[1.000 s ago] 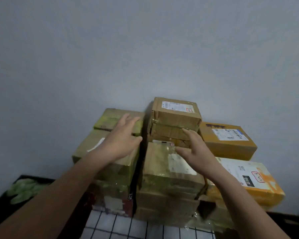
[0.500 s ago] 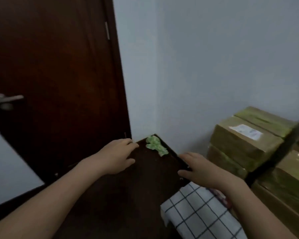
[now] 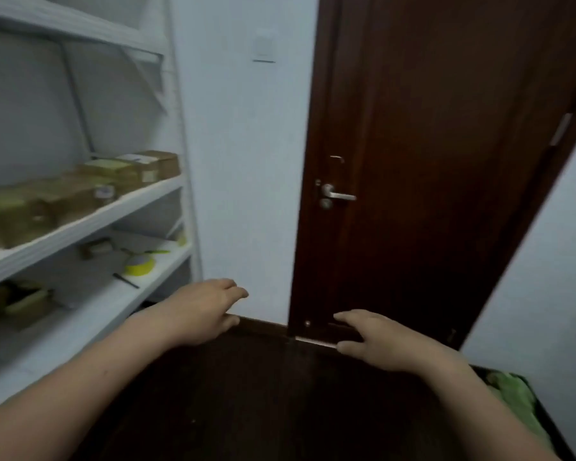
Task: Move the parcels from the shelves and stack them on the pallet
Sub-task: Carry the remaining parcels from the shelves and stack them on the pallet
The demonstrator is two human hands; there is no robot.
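Observation:
White shelves (image 3: 120,207) stand on the left. Several brown cardboard parcels (image 3: 90,184) sit in a row on the middle shelf, the nearest ones blurred. Another small parcel (image 3: 95,247) lies on the shelf below. My left hand (image 3: 203,311) is held out in front of me, fingers apart and holding nothing, to the right of the shelves. My right hand (image 3: 379,341) is also empty with fingers spread, low before the door. The pallet and its stack are out of view.
A dark wooden door (image 3: 429,161) with a metal handle (image 3: 338,195) is shut straight ahead. A roll of yellow tape (image 3: 139,265) and a pen lie on the lower shelf. Something green (image 3: 519,397) lies on the dark floor (image 3: 263,404) at the lower right.
My view has swung left from the stacked parcels, past the corner and door, to the shelves. Both hands stayed out in front and empty.

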